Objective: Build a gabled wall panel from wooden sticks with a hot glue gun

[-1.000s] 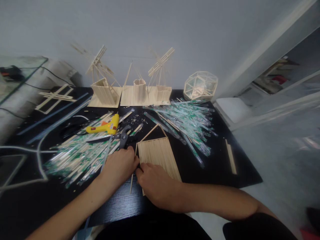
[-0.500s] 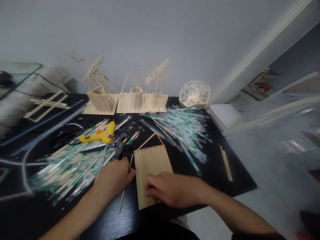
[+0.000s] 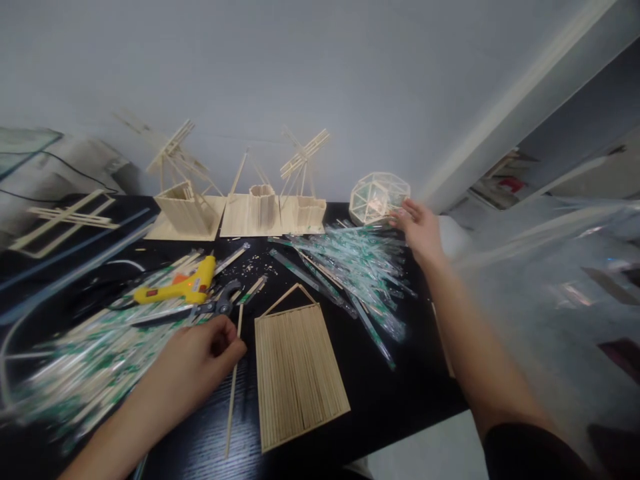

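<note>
Between the thumb and fingers of my left hand (image 3: 213, 350) is a thin wooden stick (image 3: 233, 400), pointing down toward the front of the table. My right hand (image 3: 417, 227) reaches to the back right, fingers apart, beside a many-sided stick-framed lantern shape (image 3: 377, 198); its fingertips overlap the frame's edge, and contact is hard to tell. A flat panel of wooden sticks (image 3: 297, 373) with a triangular top lies on the table in front of me, touched by neither hand.
Wrapped sticks lie in piles at the left (image 3: 115, 353) and right (image 3: 365, 267). A yellow glue gun (image 3: 180, 288) and dark pliers (image 3: 220, 301) rest on the left pile. Wooden windmill models (image 3: 190, 213) line the back by the wall.
My right hand has left the panel and reached up to the lantern shape at the back right. My left hand still holds the stick. The camera view has shifted slightly.
</note>
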Demonstrator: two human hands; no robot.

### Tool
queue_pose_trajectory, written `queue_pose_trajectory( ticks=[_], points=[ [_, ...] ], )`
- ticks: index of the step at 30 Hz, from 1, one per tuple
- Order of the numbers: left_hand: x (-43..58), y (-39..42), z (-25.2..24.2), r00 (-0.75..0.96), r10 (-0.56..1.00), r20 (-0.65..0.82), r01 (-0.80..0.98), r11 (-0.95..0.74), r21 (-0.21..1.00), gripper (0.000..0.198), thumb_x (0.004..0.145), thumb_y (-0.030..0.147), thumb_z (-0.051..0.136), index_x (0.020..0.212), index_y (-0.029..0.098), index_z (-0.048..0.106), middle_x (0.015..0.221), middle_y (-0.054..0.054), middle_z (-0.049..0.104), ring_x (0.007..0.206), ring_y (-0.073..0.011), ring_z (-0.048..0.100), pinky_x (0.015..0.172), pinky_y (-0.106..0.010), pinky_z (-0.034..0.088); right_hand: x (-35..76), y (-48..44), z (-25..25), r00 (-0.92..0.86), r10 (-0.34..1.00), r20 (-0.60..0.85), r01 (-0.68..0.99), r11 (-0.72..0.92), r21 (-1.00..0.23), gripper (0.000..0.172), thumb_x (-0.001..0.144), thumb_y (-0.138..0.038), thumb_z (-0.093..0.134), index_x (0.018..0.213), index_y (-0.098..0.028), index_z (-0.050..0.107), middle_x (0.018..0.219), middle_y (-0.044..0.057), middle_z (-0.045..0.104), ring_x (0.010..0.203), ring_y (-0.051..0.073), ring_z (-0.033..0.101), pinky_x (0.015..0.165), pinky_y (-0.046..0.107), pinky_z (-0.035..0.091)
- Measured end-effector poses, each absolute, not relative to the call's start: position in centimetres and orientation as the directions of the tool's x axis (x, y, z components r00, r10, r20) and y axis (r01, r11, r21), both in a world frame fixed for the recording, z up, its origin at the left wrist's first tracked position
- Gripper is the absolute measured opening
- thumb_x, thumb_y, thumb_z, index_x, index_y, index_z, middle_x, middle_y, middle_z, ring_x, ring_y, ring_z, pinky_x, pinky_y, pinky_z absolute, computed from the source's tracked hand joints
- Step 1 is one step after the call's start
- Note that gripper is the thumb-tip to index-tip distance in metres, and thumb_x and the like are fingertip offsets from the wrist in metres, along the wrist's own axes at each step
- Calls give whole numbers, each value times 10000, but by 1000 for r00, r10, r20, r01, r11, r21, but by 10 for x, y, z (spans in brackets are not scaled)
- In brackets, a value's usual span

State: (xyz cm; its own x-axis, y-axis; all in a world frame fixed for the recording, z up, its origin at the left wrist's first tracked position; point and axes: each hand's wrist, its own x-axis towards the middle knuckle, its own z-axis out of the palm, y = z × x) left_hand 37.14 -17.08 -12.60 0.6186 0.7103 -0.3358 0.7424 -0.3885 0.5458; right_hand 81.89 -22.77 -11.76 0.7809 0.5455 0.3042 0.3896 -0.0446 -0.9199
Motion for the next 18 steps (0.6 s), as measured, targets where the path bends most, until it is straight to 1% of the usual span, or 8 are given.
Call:
queue_pose_trajectory(
  ticks=[1, 3, 6, 9, 12, 14, 16, 18],
  points=[
    [371, -170, -125, 626, 712, -318, 726, -384, 570, 328, 821, 522, 410, 750, 237, 558, 654, -20, 652, 639, -228, 628, 649, -353, 410, 816, -227, -121, 776, 536, 332, 403, -16, -915, 417, 810, -310, 718, 1196, -175, 635, 1431, 197, 624, 1133, 310, 744, 916, 459, 648],
    [369, -169, -124, 645, 710, -284, 689, -379, 617, 328, 827, 522, 431, 736, 235, 563, 626, -7, 626, 608, -209, 604, 611, -334, 406, 804, -231, -126, 751, 547, 369, 438, 5, -899, 440, 812, -310, 697, 1227, -184, 624, 1440, 200, 614, 1159, 327, 735, 896, 478, 655],
    [366, -171, -122, 674, 714, -189, 606, -389, 694, 318, 875, 499, 467, 757, 227, 582, 608, 15, 588, 571, -175, 572, 550, -295, 406, 773, -242, -126, 691, 609, 390, 485, 9, -874, 360, 814, -291, 697, 1164, -221, 657, 1286, 149, 704, 1037, 291, 766, 810, 451, 666],
    [365, -175, -114, 717, 696, -23, 491, -482, 725, 274, 937, 444, 498, 799, 223, 581, 597, 40, 557, 534, -137, 540, 509, -252, 418, 728, -253, -112, 580, 678, 451, 535, 101, -839, 241, 856, -287, 716, 1090, -232, 699, 1159, 93, 752, 943, 231, 763, 777, 395, 653],
    [373, -178, -100, 763, 622, 176, 364, -637, 679, 195, 969, 348, 508, 832, 218, 557, 594, 60, 540, 487, -102, 511, 468, -212, 402, 681, -258, -89, 444, 741, 504, 553, 217, -804, 164, 914, -268, 710, 1070, -225, 733, 1083, 64, 766, 936, 194, 744, 828, 369, 631],
    [385, -179, -91, 784, 559, 271, 301, -724, 621, 122, 981, 289, 505, 897, 213, 551, 609, 69, 559, 470, -86, 513, 453, -190, 385, 657, -256, -75, 320, 780, 538, 551, 309, -775, 134, 920, -248, 730, 1049, -215, 743, 1066, 56, 767, 953, 178, 735, 856, 343, 620],
    [399, -179, -86, 790, 503, 352, 263, -795, 546, 56, 980, 239, 509, 939, 210, 533, 612, 76, 578, 447, -77, 515, 447, -182, 367, 640, -252, -63, 162, 847, 507, 481, 381, -790, 158, 929, -261, 745, 1074, -199, 749, 1060, 56, 777, 966, 170, 741, 884, 324, 612],
    [412, -178, -86, 782, 453, 427, 242, -853, 462, 29, 979, 214, 520, 951, 209, 515, 618, 78, 593, 421, -74, 507, 434, -187, 331, 631, -248, -56, 1, 886, 464, 382, 428, -819, 233, 912, -277, 783, 1123, -187, 747, 1078, 59, 785, 980, 171, 750, 885, 310, 614]
  ],
)
